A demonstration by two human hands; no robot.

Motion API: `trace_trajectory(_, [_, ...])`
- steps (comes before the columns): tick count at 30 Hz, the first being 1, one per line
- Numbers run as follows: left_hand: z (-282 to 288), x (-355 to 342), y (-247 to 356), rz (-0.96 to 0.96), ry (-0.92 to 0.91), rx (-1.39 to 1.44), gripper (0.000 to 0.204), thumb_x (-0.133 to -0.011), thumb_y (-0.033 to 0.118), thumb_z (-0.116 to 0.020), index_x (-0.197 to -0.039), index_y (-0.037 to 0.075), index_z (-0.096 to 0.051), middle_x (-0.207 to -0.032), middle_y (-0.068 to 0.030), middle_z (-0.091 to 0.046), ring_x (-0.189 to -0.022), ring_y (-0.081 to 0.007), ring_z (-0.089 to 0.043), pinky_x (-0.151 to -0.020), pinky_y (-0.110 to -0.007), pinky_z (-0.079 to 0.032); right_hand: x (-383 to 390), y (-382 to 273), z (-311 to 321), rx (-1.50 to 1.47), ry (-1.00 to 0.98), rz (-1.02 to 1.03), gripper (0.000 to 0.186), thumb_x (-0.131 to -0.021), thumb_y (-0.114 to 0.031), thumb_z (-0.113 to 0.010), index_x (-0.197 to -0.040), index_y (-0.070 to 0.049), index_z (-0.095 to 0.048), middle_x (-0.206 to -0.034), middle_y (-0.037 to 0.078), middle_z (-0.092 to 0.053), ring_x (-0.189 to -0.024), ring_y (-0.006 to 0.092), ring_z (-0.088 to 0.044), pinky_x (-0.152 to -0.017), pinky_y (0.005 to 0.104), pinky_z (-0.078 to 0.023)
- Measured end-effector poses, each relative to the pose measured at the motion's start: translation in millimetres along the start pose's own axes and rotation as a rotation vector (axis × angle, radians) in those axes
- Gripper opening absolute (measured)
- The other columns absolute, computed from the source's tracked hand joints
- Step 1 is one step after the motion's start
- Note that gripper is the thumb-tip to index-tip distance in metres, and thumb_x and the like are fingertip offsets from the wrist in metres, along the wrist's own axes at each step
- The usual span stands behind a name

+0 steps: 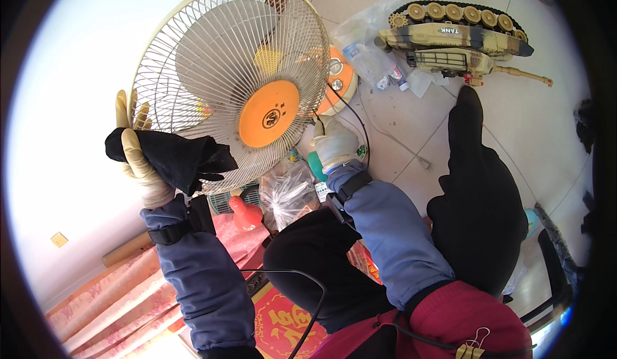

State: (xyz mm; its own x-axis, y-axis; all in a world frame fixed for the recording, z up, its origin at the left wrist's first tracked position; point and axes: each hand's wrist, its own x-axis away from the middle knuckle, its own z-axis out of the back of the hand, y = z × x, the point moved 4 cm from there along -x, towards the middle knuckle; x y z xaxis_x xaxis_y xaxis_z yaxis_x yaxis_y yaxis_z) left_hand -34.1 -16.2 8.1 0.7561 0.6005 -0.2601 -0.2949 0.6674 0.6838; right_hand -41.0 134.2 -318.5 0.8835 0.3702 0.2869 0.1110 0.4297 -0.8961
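Observation:
A white wire-guard fan (212, 57) with an orange round hub (268, 113) fills the upper middle. My left hand (138, 160), in a cream rubber glove, grips a black cloth (180, 157) pressed against the guard's lower left rim. My right hand (335, 144), in a pale glove, reaches behind the guard's lower right edge and holds the fan near its neck. The fan's orange and white base (340, 79) shows behind the guard. Both forearms wear blue sleeves with black wrist straps.
A tan toy tank (459, 38) lies on the tiled floor at upper right, beside clear plastic bags (369, 51). A thin cable (398, 144) runs across the tiles. A crumpled clear bag (289, 192), a red plastic piece (244, 214) and pink patterned fabric (122, 295) lie below the fan.

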Motion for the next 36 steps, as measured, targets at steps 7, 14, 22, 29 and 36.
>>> trace_trajectory(7, [-1, 1, -1, -0.001, 0.016, 0.053, 0.076, -0.103, 0.053, -0.048, -0.155, -0.001, -0.036, -0.150, -0.0197, -0.048, -0.133, -0.0278, -0.047, -0.113, -0.044, -0.036, -2, 31, -7, 0.152, -0.143, -0.152, 0.023, -0.092, -0.027, -0.066, -0.108, -0.010, -0.071, -0.085, 0.018, -0.071, -0.080, 0.0401, -0.068, -0.074, 0.0497, -0.053])
trace_trajectory(14, [-1, 2, -1, 0.014, 0.003, 0.102, 0.075, -0.103, 0.052, -0.049, -0.155, -0.001, -0.037, -0.151, -0.0197, -0.049, -0.133, -0.0280, -0.047, -0.113, -0.044, -0.037, 3, 33, 5, -0.050, -0.099, -0.247, 0.030, -0.095, -0.030, -0.063, -0.111, -0.006, -0.071, -0.086, 0.018, -0.072, -0.082, 0.0371, -0.069, -0.075, 0.0457, -0.054])
trace_trajectory(22, [0, 1, -1, 0.006, 0.027, 0.048, 0.076, -0.102, 0.053, -0.050, -0.155, 0.000, -0.038, -0.151, -0.0196, -0.048, -0.133, -0.0278, -0.047, -0.114, -0.044, -0.036, 9, 16, 5, -0.157, -0.061, -0.144, 0.022, -0.096, -0.029, -0.058, -0.098, -0.012, -0.071, -0.088, 0.019, -0.071, -0.081, 0.0416, -0.066, -0.074, 0.0517, -0.052])
trace_trajectory(29, [-1, 2, -1, 0.010, 0.037, 0.083, 0.075, -0.103, 0.052, -0.049, -0.155, 0.000, -0.038, -0.150, -0.0183, -0.049, -0.130, -0.0266, -0.048, -0.113, -0.044, -0.037, 12, 33, -24, -0.147, -0.099, -0.167, 0.027, -0.099, -0.028, -0.062, -0.111, -0.006, -0.072, -0.068, 0.011, -0.069, -0.058, 0.0227, -0.067, -0.059, 0.0381, -0.052])
trace_trajectory(36, [-1, 1, -2, 0.008, 0.036, 0.081, 0.074, -0.103, 0.051, -0.048, -0.155, -0.001, -0.037, -0.149, -0.0174, -0.050, -0.131, -0.0263, -0.048, -0.113, -0.044, -0.036, 17, 61, -29, -0.292, -0.138, -0.430, 0.030, -0.100, -0.030, -0.061, -0.114, -0.005, -0.070, -0.069, 0.009, -0.070, -0.056, 0.0185, -0.065, -0.057, 0.0350, -0.051])
